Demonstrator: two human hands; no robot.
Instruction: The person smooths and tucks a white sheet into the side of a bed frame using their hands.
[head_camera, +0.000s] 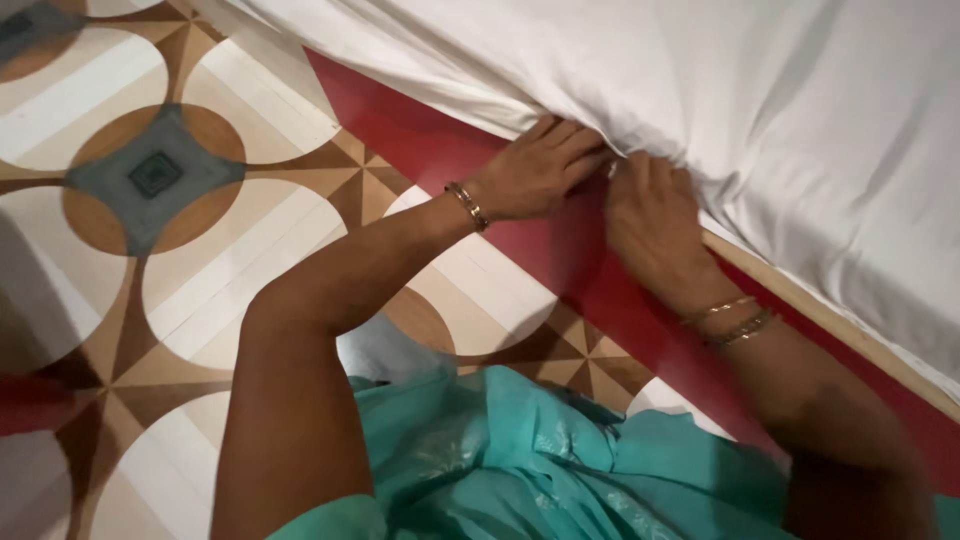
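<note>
A white bed sheet covers the mattress across the upper right. My left hand, with a gold bangle at the wrist, presses its fingertips under the sheet's lower edge against the red bed side. Beside it, my right hand, wearing two gold bangles, also has its fingers pushed under the sheet edge, so the fingertips of both hands are hidden. A pale wooden strip of the bed frame shows below the sheet to the right.
The floor has a pattern of white circles, brown triangles and grey diamonds. Teal clothing fills the lower middle. A red shape lies at the left edge.
</note>
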